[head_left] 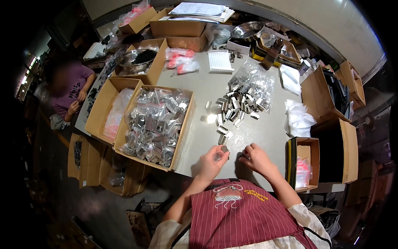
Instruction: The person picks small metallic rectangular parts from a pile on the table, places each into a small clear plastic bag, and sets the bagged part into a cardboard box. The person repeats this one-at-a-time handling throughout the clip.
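Head view: near the worktop's (267, 128) front edge, the left hand (211, 164) pinches a metal piece (224, 148). At its three o'clock, the right hand (259, 159) is curled, grasp unclear. Open surface separates the metal heap (234, 103), one o'clock, from the carton (186, 128), ten o'clock.

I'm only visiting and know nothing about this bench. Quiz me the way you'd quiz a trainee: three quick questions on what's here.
1. Which of the worker's bare hands is nearer the open brown cardboard box of clear plastic bags: left hand or right hand?
2. True or false: the dark brown bottle is left of the pile of loose, shiny metal pieces.
3. Fill in: the white rectangular paper sheet lies on the flat grey ____.

Key:
1. Left hand.
2. False; it is to the right.
3. Table.
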Tool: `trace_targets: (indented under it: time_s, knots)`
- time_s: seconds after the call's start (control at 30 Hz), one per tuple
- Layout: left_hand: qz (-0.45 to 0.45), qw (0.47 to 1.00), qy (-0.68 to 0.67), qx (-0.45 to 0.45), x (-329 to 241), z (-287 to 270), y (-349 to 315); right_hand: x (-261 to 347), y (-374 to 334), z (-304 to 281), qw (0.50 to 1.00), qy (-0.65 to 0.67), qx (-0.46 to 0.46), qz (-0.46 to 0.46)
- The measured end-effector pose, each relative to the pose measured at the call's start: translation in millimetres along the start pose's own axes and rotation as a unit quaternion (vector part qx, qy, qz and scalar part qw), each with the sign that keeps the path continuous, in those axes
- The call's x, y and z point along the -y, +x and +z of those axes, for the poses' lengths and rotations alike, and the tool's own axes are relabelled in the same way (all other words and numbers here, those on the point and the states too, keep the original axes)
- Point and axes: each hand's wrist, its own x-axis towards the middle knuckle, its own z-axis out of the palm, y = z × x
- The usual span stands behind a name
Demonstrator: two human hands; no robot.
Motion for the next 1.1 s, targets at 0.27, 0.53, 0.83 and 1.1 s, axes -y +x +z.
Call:
trace_targets:
  time_s: [0.27,0.53,0.83,1.1]
  knots:
    - [0.091,0.995,0.049,0.006,-17.4,-1.9,-2.1,-14.9,6.1,-11.9,0.797,0.582,0.072,0.143]
    - [0.179,0.981,0.064,0.03,-18.7,1.1,1.7,22.7,11.6,-30.2,0.775,0.614,0.084,0.126]
    - [0.222,0.966,0.117,0.062,-6.8,-2.5,1.9,14.1,23.1,-14.7,0.769,0.608,0.133,0.148]
    - [-0.025,0.999,0.028,0.0,16.2,-10.8,-11.6,5.3,71.9,20.6,0.983,0.021,-0.146,-0.114]
